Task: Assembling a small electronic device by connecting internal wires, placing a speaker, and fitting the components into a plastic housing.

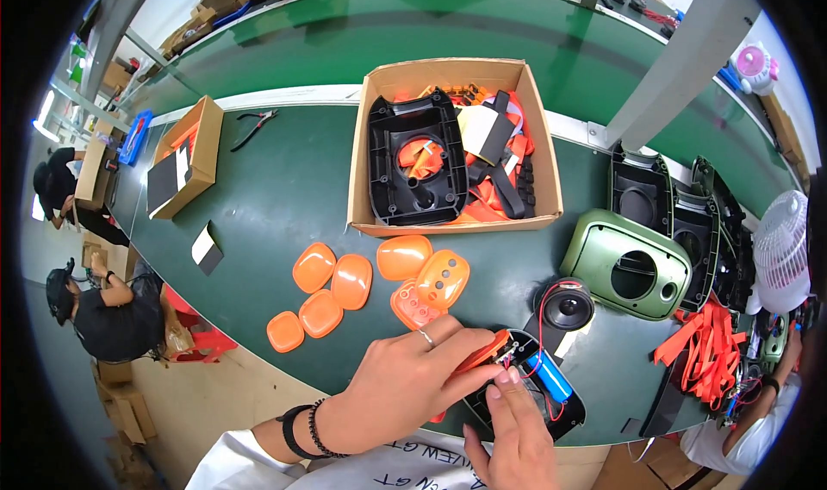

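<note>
My left hand (405, 387) grips an orange plastic cover (482, 356) and holds it over a black housing (560, 408) near the table's front edge. My right hand (512, 434) comes up from below, its fingertips pinching at the small metal part where the cover meets the housing. A blue cylindrical battery (549, 374) with red and black wires lies in the housing. A round black speaker (565, 305) on a red wire sits just behind it.
Several orange shells (345, 283) lie left of my hands. A cardboard box (448, 223) behind holds black and orange parts. A green speaker casing (624, 266), black casings (672, 205), orange straps (702, 343) and a white fan (782, 249) sit right. Pliers (254, 126) and another box (185, 158) lie left. People work at both sides.
</note>
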Demonstrator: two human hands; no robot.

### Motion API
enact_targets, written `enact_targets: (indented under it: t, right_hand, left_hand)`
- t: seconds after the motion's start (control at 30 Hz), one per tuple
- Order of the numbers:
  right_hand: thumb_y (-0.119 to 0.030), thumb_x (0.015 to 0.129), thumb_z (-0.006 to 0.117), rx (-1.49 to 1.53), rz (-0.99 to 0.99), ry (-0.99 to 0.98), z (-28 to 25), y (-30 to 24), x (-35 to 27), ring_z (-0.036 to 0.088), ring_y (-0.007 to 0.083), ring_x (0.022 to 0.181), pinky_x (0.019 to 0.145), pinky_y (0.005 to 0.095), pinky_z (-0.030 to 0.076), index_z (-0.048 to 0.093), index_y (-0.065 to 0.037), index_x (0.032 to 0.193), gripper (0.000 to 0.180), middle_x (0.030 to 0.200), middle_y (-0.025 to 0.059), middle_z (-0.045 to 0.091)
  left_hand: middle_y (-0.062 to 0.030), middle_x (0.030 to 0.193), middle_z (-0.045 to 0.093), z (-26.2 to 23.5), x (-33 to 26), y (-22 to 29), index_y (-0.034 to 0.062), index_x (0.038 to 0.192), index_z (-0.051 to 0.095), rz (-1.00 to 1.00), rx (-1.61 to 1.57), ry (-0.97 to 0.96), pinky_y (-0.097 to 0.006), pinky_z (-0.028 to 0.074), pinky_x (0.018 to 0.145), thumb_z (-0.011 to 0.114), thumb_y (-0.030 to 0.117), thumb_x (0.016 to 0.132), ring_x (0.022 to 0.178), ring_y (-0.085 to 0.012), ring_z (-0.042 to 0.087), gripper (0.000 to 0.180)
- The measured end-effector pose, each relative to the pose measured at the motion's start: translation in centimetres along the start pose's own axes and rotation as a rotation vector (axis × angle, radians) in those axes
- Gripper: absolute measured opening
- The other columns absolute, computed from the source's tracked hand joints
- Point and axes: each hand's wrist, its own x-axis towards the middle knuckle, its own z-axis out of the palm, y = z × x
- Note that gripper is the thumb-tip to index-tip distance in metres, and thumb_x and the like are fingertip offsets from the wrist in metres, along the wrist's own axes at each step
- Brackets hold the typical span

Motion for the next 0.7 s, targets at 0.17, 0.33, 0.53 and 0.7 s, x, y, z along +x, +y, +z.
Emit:
enact_targets:
  t: [0.17, 0.33, 0.53, 0.7]
  right_hand:
    - [0.003, 0.08, 0.076, 0.021, -0.001, -0.015, -0.2, 0.0, 0.2, 0.05, 0.0443, 0.141, 0.114, 0.049, 0.045, 0.048, 0.006, 0.146, 0.072, 0.15, 0.027, 0.05]
    - [0.003, 0.08, 0.076, 0.026, -0.002, 0.001, -0.4, 0.1, 0.3, 0.052, 0.0439, 0.139, 0.113, 0.0489, 0.046, 0.05, 0.006, 0.145, 0.07, 0.147, 0.0269, 0.052]
    - [0.004, 0.082, 0.076, 0.001, -0.025, 0.0, -0.3, 0.4, 0.4, 0.054, 0.0439, 0.136, 0.111, 0.0487, 0.048, 0.051, 0.006, 0.144, 0.067, 0.144, 0.026, 0.055]
    - [0.004, 0.083, 0.075, -0.003, -0.031, 0.009, -0.1, 0.4, 0.4, 0.055, 0.0439, 0.136, 0.11, 0.0489, 0.048, 0.052, 0.006, 0.143, 0.065, 0.145, 0.0261, 0.055]
  left_hand:
    - [-0.0136, 0.112, 0.075, 0.1, -0.3, -0.8, 0.0006, 0.126, 0.071, -0.014, -0.234, -0.035, -0.032, 0.06, 0.082, 0.078, 0.013, 0.092, 0.099, -0.0282, 0.074, 0.036]
    - [-0.0139, 0.121, 0.074, 0.0, -0.2, -1.3, 0.0026, 0.132, 0.067, -0.1, -0.423, -0.123, -0.034, 0.06, 0.085, 0.071, 0.013, 0.099, 0.101, -0.0291, 0.076, 0.035]
    - [-0.0132, 0.118, 0.075, -0.1, 0.1, -1.3, 0.0013, 0.134, 0.065, -0.238, -0.614, -0.193, -0.034, 0.061, 0.091, 0.07, 0.012, 0.1, 0.105, -0.0252, 0.076, 0.036]
    - [-0.0134, 0.115, 0.076, 0.1, 0.0, -2.2, 0.0018, 0.135, 0.065, -0.232, -0.632, -0.204, -0.034, 0.061, 0.092, 0.07, 0.013, 0.1, 0.107, -0.025, 0.076, 0.037]
